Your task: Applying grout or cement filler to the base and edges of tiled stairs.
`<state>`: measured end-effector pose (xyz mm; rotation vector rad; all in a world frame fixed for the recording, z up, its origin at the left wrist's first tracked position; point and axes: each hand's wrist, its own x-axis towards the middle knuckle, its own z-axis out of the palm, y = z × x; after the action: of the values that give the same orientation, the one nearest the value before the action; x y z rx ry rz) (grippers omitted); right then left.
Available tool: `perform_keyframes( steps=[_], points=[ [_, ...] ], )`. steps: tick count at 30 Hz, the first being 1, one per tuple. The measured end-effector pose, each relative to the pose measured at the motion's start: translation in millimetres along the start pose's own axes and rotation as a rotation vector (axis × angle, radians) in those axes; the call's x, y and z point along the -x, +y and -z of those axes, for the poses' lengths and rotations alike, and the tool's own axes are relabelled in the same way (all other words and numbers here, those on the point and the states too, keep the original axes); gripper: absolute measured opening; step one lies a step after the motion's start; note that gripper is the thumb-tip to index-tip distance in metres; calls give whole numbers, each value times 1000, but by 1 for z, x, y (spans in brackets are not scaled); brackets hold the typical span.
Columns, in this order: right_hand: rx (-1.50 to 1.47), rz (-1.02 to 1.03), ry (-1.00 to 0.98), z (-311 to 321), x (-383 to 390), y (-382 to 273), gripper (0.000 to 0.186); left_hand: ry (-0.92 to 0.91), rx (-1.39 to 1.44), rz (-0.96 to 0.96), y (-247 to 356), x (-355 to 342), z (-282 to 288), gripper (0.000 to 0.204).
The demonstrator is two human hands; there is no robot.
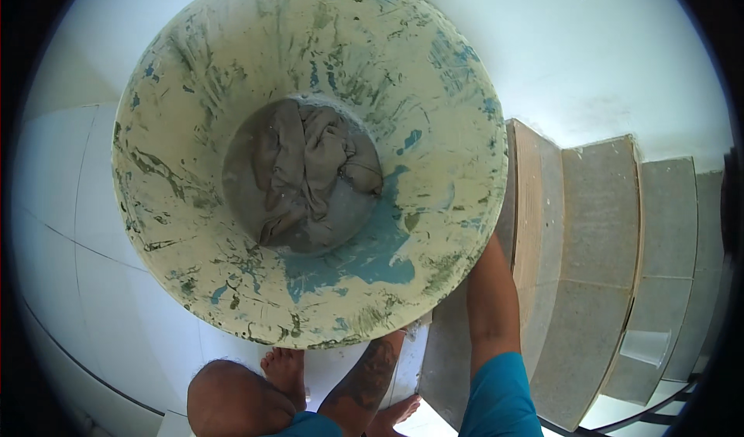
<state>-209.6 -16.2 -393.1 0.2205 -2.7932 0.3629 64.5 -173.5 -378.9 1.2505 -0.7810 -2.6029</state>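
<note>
A big round bucket (194, 228), cream with blue and green paint stains, fills the upper middle of the view and hangs above the floor. A crumpled grey cloth (306, 169) lies wet at its bottom. My right forearm (490, 305) runs up to the bucket's right side, where the hand is hidden behind the wall. My tattooed left forearm (370, 375) reaches under the near rim, and that hand is hidden too. Both arms carry the bucket.
Grey stone steps (597, 228) with a wooden edge curve down on the right. White floor tiles (70, 228) and a white wall lie to the left and behind. My bare feet (285, 369) and a bent knee (225, 398) show below the bucket.
</note>
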Motion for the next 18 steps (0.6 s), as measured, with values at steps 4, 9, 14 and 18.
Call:
perform_keyframes(
  steps=[4,9,14,18],
  points=[
    [-614,-212,-379,10,2,27,29,8,-8,-2,-2,1,2,16],
    [-843,-651,-445,85,19,-45,21,36,-29,-30,-7,-8,8,17],
    [-565,-476,-312,102,15,-67,17,-17,-4,-32,-20,-4,-14,18],
    [-932,-941,-396,85,76,-50,17,-5,-40,-76,-20,-10,-6,19]
  ],
)
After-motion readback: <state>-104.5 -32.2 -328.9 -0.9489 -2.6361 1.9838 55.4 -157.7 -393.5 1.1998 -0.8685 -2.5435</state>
